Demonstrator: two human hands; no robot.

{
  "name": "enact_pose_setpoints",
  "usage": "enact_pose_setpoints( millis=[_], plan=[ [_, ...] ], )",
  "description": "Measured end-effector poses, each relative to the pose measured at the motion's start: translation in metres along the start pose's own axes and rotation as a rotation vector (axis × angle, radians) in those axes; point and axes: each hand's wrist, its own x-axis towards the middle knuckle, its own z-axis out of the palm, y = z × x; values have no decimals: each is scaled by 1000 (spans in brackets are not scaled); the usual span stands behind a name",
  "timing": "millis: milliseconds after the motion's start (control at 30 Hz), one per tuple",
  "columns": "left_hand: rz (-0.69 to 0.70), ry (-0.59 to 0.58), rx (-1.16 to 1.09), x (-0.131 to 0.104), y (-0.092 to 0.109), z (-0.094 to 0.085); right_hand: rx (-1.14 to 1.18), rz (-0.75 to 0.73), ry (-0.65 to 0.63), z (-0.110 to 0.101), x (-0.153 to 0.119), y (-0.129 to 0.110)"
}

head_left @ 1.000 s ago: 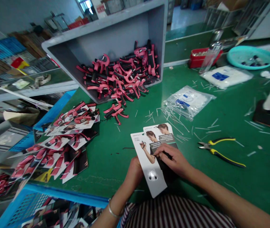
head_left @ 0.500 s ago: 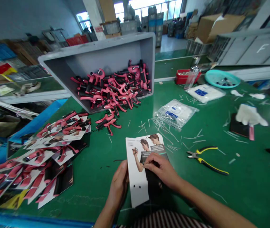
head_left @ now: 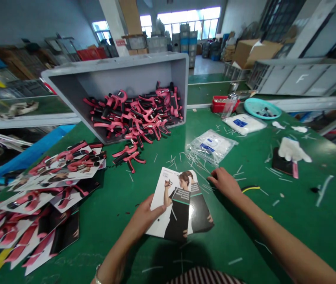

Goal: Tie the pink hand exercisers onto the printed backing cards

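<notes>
at the bottom edge of the frame, striped clothing [head_left: 205,276] shows against the green bench [head_left: 97,221]. just above it, left of the lower centre, the left hand [head_left: 146,213] holds the front card [head_left: 177,219] by its left side, thumb laid over the print and grip narrow; the rear card [head_left: 201,217] fans out to the right from under it. the front card's long axis runs up the frame, its top leaning a little right. right of the cards, the right hand [head_left: 225,184] rests low with its fingertips at the edge of the scattered thin white strips [head_left: 195,159], most of which lie up and to the left of them. it is the nearer hand to the strips; whether it pinches one i cannot tell. the pliers [head_left: 251,188] lie partly hidden by the right forearm. at the left, carded pink-and-black hand grips [head_left: 67,165] are heaped. past the strips sits a clear plastic bag [head_left: 215,148], and at upper centre left a grey bin [head_left: 103,81] on its side spills loose hand grips [head_left: 138,118]. farther off, upper right, are a red box [head_left: 218,104] and a turquoise tray [head_left: 252,105].
</notes>
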Motion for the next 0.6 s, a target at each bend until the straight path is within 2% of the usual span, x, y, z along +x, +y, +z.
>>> enact_pose_setpoints(
  millis=[67,133,267,367,500,600],
  plan=[
    [-5,-27,9,5,2,-7,-41,8,-20,1,16,7],
    [-1,-28,-73,3,-2,-15,-65,4,-34,2,23,12],
    [52,113,-273,-9,-15,-29,-41,-11,-67,-8,24,24],
    [84,160,-265,-13,-15,-33,126,-73,-104,-23,17,26],
    [126,35,-99,-8,-4,-28,616,-115,-108,-38,-2,4],
    [152,-94,-64,-3,-3,-19,772,-78,-136,-44,-18,-24]
  ],
)
